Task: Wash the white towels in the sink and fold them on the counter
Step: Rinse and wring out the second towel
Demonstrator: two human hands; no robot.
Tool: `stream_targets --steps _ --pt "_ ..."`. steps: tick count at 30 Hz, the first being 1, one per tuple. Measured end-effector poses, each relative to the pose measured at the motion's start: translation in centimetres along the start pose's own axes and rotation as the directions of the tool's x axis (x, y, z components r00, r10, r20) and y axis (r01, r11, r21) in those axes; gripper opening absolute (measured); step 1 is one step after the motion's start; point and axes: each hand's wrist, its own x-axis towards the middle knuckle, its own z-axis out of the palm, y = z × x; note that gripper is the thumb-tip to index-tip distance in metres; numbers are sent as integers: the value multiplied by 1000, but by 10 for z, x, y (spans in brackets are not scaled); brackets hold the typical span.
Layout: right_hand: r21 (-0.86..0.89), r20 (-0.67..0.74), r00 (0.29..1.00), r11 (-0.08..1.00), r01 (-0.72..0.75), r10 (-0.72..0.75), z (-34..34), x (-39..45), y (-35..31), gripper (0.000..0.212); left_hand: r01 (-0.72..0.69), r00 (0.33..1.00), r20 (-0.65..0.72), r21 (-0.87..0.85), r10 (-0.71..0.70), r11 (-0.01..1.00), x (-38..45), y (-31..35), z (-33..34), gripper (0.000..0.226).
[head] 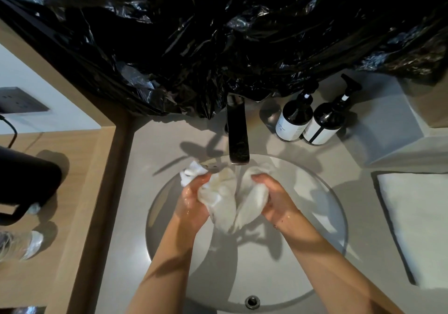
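Note:
A wet, bunched white towel point(228, 200) hangs over the round sink point(322, 219), right under the dark faucet point(238, 139), which runs a thin stream of water onto it. My left hand point(191, 202) grips the towel's left side, with a loose end sticking out above the fingers. My right hand point(274, 197) grips its right side. Both hands are wet. A second white towel point(419, 226) lies folded flat on the counter at the right.
Two dark pump bottles point(310, 122) stand behind the sink to the right. Black plastic sheeting point(218, 35) covers the wall above. A dark kettle-like object point(24, 183) and a wrapped glass point(21, 246) sit on the wooden ledge at the left. A grey block point(397, 129) stands back right.

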Motion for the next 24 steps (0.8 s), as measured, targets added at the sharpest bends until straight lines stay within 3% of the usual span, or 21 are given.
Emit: stream_targets --steps 1,2,5,12,16,18,20,24 --pt "-40 36 999 999 20 -18 6 3 -1 36 -71 995 -67 62 75 996 1 0 3 16" --pt "-82 66 997 995 49 -44 13 6 -2 38 -46 996 -68 109 53 993 6 -4 -2 18" --pt "-184 92 992 977 105 -89 34 12 -7 38 5 985 174 -3 -5 1000 -3 -7 -3 36" --pt "-410 32 988 899 152 -153 64 27 1 57 -60 984 177 217 21 974 -12 -5 -7 37" --pt "-471 18 969 852 227 -248 67 25 4 28 -144 989 46 158 138 977 -6 -12 -8 23" --pt "-422 -11 965 876 235 -264 65 28 8 24 -121 991 -46 143 128 982 -2 -18 -4 26" --pt "-381 -80 962 900 212 -261 63 28 10 8 -96 978 -165 176 126 980 7 -29 -15 35" --pt "-261 -197 956 952 162 -217 52 27 15 2 -35 969 -229 255 96 966 13 -34 -18 36"
